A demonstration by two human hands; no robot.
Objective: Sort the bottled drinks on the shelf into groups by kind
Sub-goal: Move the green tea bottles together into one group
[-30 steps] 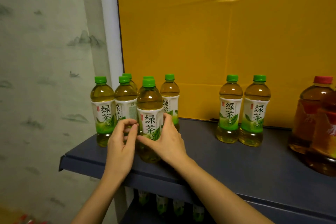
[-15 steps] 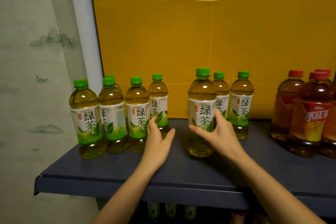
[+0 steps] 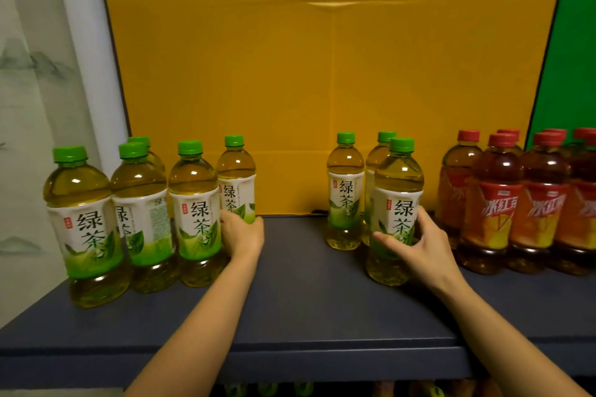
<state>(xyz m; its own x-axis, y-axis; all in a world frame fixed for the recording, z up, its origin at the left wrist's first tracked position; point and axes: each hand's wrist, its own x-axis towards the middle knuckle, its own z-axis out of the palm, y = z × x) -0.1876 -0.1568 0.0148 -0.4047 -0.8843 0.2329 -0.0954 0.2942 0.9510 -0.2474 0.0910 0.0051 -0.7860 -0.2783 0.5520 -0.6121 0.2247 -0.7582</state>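
Observation:
Several green tea bottles with green caps stand at the left of the dark shelf. My left hand holds the lower part of the rightmost one. Two more green tea bottles stand mid-shelf. Just in front of them, my right hand grips another green tea bottle, thumb across its label and fingers round its right side. Its base is on or just above the shelf; I cannot tell which. Several red-capped iced red tea bottles are grouped at the right.
A yellow panel backs the shelf, with a green panel at the far right. A white post and a painted wall lie to the left. Bottle tops on a lower shelf show under the front edge.
My right hand has carried its green tea bottle rightwards, from the left group to the two mid-shelf bottles. My left hand has closed round the left group's rightmost bottle. The view has swung right.

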